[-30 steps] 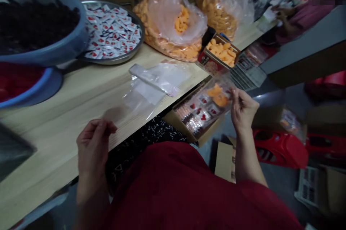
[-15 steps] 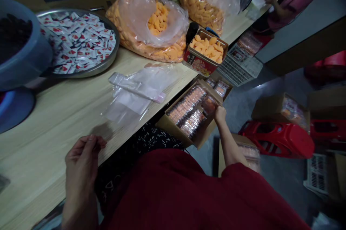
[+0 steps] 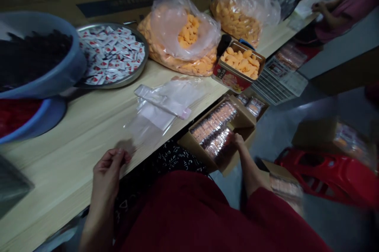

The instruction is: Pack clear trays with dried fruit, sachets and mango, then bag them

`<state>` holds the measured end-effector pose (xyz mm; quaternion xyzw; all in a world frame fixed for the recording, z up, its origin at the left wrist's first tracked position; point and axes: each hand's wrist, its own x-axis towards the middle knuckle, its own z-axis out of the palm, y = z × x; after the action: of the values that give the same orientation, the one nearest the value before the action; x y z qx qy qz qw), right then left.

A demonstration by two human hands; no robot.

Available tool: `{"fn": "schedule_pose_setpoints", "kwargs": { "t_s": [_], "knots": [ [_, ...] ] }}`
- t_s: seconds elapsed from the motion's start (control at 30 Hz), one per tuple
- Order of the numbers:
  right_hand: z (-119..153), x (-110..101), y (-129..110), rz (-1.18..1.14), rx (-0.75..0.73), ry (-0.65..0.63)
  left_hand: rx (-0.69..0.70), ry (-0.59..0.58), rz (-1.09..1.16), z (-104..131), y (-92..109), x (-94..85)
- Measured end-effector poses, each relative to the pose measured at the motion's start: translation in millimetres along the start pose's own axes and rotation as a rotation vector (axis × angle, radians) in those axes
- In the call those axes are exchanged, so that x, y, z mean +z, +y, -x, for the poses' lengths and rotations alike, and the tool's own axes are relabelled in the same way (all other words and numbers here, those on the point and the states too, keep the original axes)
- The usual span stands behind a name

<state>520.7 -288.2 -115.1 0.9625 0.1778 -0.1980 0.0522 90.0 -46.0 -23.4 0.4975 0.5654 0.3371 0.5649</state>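
Note:
My right hand (image 3: 239,142) reaches down into an open cardboard carton (image 3: 243,121) below the table edge. Its fingers are closed on a clear-wrapped packet (image 3: 227,136) at the end of a row; the fingertips are partly hidden. Two rows of similar packets (image 3: 211,126) stand on edge in the carton. Over the table's front edge, my left hand (image 3: 109,165) is curled with the thumb against the fingers, and nothing shows in it. Just beyond it, flat clear plastic bags (image 3: 166,106) lie on the wooden table (image 3: 97,125).
A tin (image 3: 233,80) of orange pieces stands at the table edge, near a large bag (image 3: 183,60) of them. Left are a metal tray (image 3: 127,80) of small sachets and a blue basin (image 3: 71,74). A red stool (image 3: 325,173) is right. Another person (image 3: 340,17) works far right.
My right hand has moved the packet down and left, against the end of the nearer row in the carton. The view has shifted left; my left hand keeps its curled pose.

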Motion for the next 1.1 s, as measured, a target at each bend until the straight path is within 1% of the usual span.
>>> {"fn": "schedule_pose_setpoints", "kwargs": {
  "t_s": [0.07,0.13,0.2,0.23,0.27,0.3,0.33,0.37,0.4,0.43,0.47,0.5,0.53,0.6,0.67,0.77,0.87,0.93,1.0,1.07,1.1],
  "knots": [
    [1.5,-18.9,-6.0,-0.039,-0.033,0.057,0.01,-0.008,-0.002,2.2,-3.1,-8.2],
    [5.4,-37.3,-17.4,-0.089,-0.081,0.133,0.022,0.01,-0.024,4.2,-6.3,-16.7],
    [13.6,-52.7,-41.3,-0.15,-0.173,0.23,0.076,0.048,-0.104,5.3,-8.4,-19.6],
    [19.4,-58.6,-59.8,-0.219,-0.277,0.296,0.141,0.068,-0.178,4.9,-8.6,-17.3],
    [26.2,-63.0,-82.6,-0.299,-0.41,0.359,0.24,0.077,-0.271,3.5,-8.3,-11.8],
    [33.6,-65.9,-109.3,-0.427,-0.598,0.438,0.367,0.066,-0.374,0.8,-7.6,-3.2],
    [41.0,-67.1,-138.7,-0.546,-0.806,0.483,0.509,0.035,-0.489,-3.3,-6.9,7.8],
    [48.2,-66.6,-169.1,-0.598,-0.953,0.487,0.649,-0.03,-0.581,-8.6,-6.3,20.7],
    [54.4,-64.6,-198.6,-0.596,-1.037,0.48,0.754,-0.108,-0.673,-14.8,-6.3,34.2],
    [59.3,-61.4,-225.5,-0.56,-1.081,0.455,0.806,-0.18,-0.775,-21.4,-6.8,47.3],
    [62.5,-57.6,-248.1,-0.515,-1.093,0.416,0.825,-0.222,-0.867,-28.0,-7.7,59.2],
    [63.8,-53.7,-265.7,-0.484,-1.089,0.384,0.823,-0.247,-0.943,-34.2,-9.0,69.1],
    [63.1,-50.4,-277.6,-0.475,-1.08,0.356,0.81,-0.258,-1.006,-39.6,-10.5,76.8],
    [56.4,-47.1,-286.5,-0.53,-1.07,0.328,0.782,-0.245,-1.08,-47.8,-13.1,85.3],
    [44.9,-49.5,-281.5,-0.618,-1.063,0.332,0.769,-0.23,-1.113,-53.6,-14.4,87.7],
    [24.4,-60.6,-266.6,-0.73,-1.009,0.396,0.766,-0.247,-1.127,-62.6,-12.8,89.2],
    [7.6,-69.6,-257.3,-0.798,-0.937,0.487,0.773,-0.295,-1.116,-77.0,-7.6,98.6],
    [1.0,-69.6,-255.7,-0.785,-0.888,0.528,0.771,-0.326,-1.096,-88.4,-2.5,110.8],
    [-2.2,-65.5,-256.4,-0.72,-0.853,0.536,0.756,-0.356,-1.072,-97.2,3.7,124.7],
    [-3.5,-60.8,-257.6,-0.617,-0.845,0.518,0.74,-0.371,-1.046,-99.7,10.5,134.0],
    [-3.8,-59.6,-257.6,-0.571,-0.847,0.506,0.737,-0.364,-1.03,-98.1,13.8,134.7]
  ]
}}
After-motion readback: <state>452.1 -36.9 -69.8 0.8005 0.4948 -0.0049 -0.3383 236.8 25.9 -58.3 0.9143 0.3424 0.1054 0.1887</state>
